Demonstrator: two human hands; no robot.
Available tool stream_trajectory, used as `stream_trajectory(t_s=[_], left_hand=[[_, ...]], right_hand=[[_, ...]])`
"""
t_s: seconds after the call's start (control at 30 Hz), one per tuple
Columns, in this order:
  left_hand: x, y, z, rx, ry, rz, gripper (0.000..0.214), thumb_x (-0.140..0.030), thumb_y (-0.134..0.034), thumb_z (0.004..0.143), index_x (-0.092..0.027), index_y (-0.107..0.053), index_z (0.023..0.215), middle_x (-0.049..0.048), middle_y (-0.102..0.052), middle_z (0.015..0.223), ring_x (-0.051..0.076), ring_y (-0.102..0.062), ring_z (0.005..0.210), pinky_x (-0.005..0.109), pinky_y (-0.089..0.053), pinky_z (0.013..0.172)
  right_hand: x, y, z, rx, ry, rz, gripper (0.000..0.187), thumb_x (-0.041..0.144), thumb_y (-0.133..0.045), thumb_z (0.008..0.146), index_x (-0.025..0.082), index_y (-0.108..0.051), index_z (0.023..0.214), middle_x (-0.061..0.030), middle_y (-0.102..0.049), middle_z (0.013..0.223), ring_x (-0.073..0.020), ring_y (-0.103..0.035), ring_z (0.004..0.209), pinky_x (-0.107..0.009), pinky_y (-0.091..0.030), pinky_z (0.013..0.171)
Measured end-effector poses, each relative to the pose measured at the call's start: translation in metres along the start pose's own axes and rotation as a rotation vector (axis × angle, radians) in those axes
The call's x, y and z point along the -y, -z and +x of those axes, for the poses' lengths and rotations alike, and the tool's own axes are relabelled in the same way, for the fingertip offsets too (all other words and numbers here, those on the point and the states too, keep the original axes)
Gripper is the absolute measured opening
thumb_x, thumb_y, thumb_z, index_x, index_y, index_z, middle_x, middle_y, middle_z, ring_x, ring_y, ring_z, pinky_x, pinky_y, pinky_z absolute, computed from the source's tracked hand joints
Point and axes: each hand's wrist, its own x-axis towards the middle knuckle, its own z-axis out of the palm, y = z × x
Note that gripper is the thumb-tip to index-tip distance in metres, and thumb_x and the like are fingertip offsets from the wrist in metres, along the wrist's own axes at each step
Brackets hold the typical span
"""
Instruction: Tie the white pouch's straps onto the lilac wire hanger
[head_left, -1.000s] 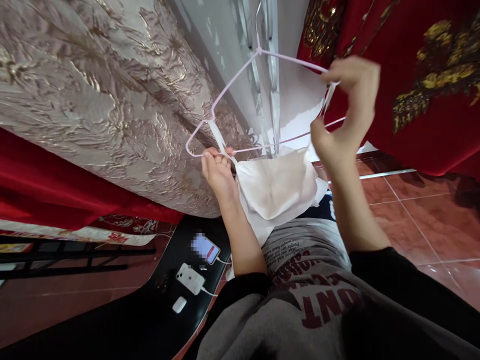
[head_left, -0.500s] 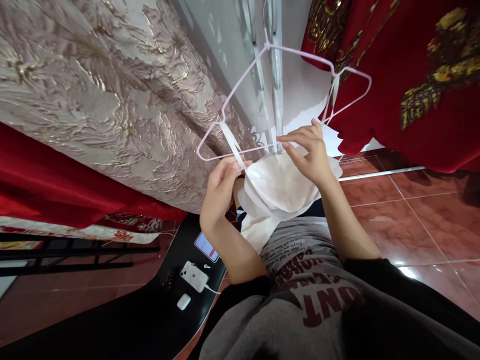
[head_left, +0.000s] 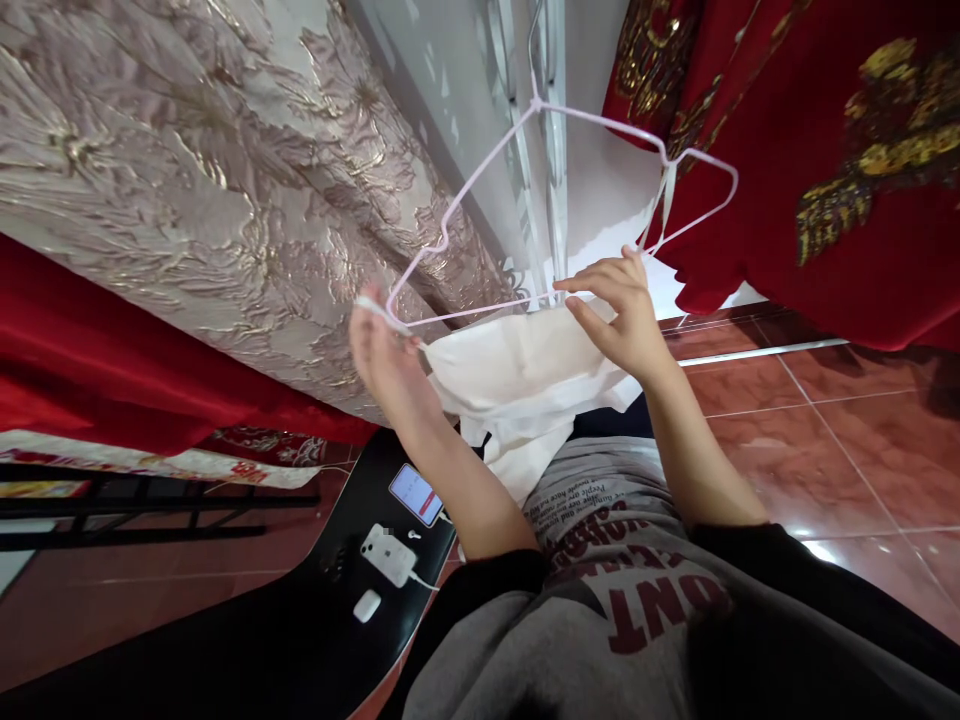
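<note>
A pale pink clothes hanger (head_left: 491, 160) hangs from above in front of me. A cream strappy garment (head_left: 517, 355) droops below its bottom bar, and one thin strap (head_left: 667, 195) loops over the right shoulder of the hanger. My left hand (head_left: 386, 350), slightly blurred, is closed on the garment's other strap at the hanger's lower left corner, stretching it outward. My right hand (head_left: 619, 305) has its fingers bent over the bottom bar, with the thumb below, near the garment's top edge. Its grip on the bar is partly hidden.
A black bench (head_left: 300, 620) at lower left carries a white phone (head_left: 388, 555) on a cable, a phone with a lit screen (head_left: 415, 493) and a white earbud case (head_left: 367, 606). Embossed pinkish fabric (head_left: 225, 200) hangs left, red sequined fabric (head_left: 750, 180) right. The floor (head_left: 847, 440) is red tile.
My left hand has moved left with its strap, which has come off the hanger's left shoulder notch. The garment's top edge is spread wider leftward. My right hand has barely moved.
</note>
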Motion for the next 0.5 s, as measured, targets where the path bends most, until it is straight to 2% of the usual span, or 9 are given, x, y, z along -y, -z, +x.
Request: stream_trajectory(t_s=[0.07, 0.17, 0.2, 0.3, 0.33, 0.37, 0.43, 0.5], left_hand=[[0.008, -0.009, -0.009, 0.122, 0.110, -0.010, 0.037, -0.055, -0.072, 0.092, -0.022, -0.075, 0.109, 0.0121, -0.077, 0.126, 0.028, -0.072, 0.121, 0.026, -0.050, 0.063], [0.015, -0.027, -0.020, 0.176, 0.136, -0.050, 0.049, -0.068, -0.069, 0.090, -0.020, -0.070, 0.097, 0.0119, -0.079, 0.103, 0.024, -0.077, 0.103, 0.022, -0.045, 0.055], [0.017, -0.033, -0.021, 0.168, 0.128, -0.062, 0.050, -0.070, -0.069, 0.089, -0.020, -0.068, 0.094, 0.0106, -0.078, 0.097, 0.024, -0.077, 0.101, 0.021, -0.043, 0.054], [0.021, -0.041, -0.022, 0.152, 0.120, -0.089, 0.049, -0.070, -0.071, 0.087, -0.022, -0.062, 0.088, 0.0080, -0.074, 0.087, 0.022, -0.077, 0.096, 0.020, -0.039, 0.050], [0.022, -0.042, -0.021, 0.148, 0.121, -0.097, 0.048, -0.069, -0.073, 0.087, -0.022, -0.061, 0.087, 0.0075, -0.073, 0.085, 0.021, -0.077, 0.095, 0.020, -0.037, 0.048], [0.022, -0.043, -0.021, 0.140, 0.121, -0.105, 0.047, -0.067, -0.073, 0.087, -0.022, -0.061, 0.086, 0.0071, -0.073, 0.084, 0.021, -0.077, 0.093, 0.020, -0.036, 0.047], [0.024, -0.043, -0.020, 0.118, 0.119, -0.112, 0.043, -0.063, -0.073, 0.089, -0.022, -0.059, 0.084, 0.0064, -0.071, 0.082, 0.019, -0.077, 0.089, 0.019, -0.036, 0.046], [0.024, -0.044, -0.021, 0.101, 0.115, -0.109, 0.040, -0.059, -0.072, 0.091, -0.022, -0.058, 0.084, 0.0057, -0.069, 0.080, 0.018, -0.076, 0.087, 0.019, -0.036, 0.046]], right_hand=[[0.006, -0.008, -0.002, 0.040, 0.024, 0.002, 0.028, 0.045, -0.056, 0.104, 0.035, -0.074, 0.122, -0.0020, -0.075, 0.111, -0.0246, -0.065, 0.114, -0.063, -0.025, 0.131], [0.011, -0.015, -0.008, 0.052, 0.069, 0.008, 0.033, 0.043, -0.057, 0.103, 0.040, -0.067, 0.135, -0.0025, -0.071, 0.128, -0.0276, -0.063, 0.125, -0.065, -0.028, 0.129], [0.008, -0.014, -0.011, -0.010, 0.063, -0.004, 0.035, 0.043, -0.057, 0.103, 0.040, -0.065, 0.137, -0.0038, -0.068, 0.135, -0.0297, -0.061, 0.130, -0.066, -0.030, 0.127], [-0.014, -0.001, -0.017, -0.343, -0.053, -0.075, 0.042, 0.045, -0.054, 0.103, 0.038, -0.058, 0.144, -0.0096, -0.059, 0.145, -0.0349, -0.057, 0.135, -0.069, -0.044, 0.114], [-0.024, 0.005, -0.017, -0.417, -0.106, -0.081, 0.044, 0.045, -0.054, 0.102, 0.036, -0.056, 0.145, -0.0111, -0.057, 0.144, -0.0345, -0.059, 0.131, -0.066, -0.050, 0.108], [-0.035, 0.012, -0.017, -0.439, -0.153, -0.069, 0.044, 0.045, -0.056, 0.101, 0.034, -0.057, 0.144, -0.0117, -0.057, 0.142, -0.0327, -0.062, 0.124, -0.061, -0.055, 0.101], [-0.051, 0.023, -0.012, -0.349, -0.231, -0.005, 0.036, 0.044, -0.062, 0.098, 0.030, -0.065, 0.132, -0.0110, -0.060, 0.135, -0.0259, -0.068, 0.106, -0.048, -0.060, 0.088], [-0.056, 0.031, -0.002, -0.211, -0.287, 0.067, 0.026, 0.041, -0.068, 0.095, 0.027, -0.071, 0.116, -0.0087, -0.066, 0.122, -0.0200, -0.068, 0.092, -0.040, -0.059, 0.078]])
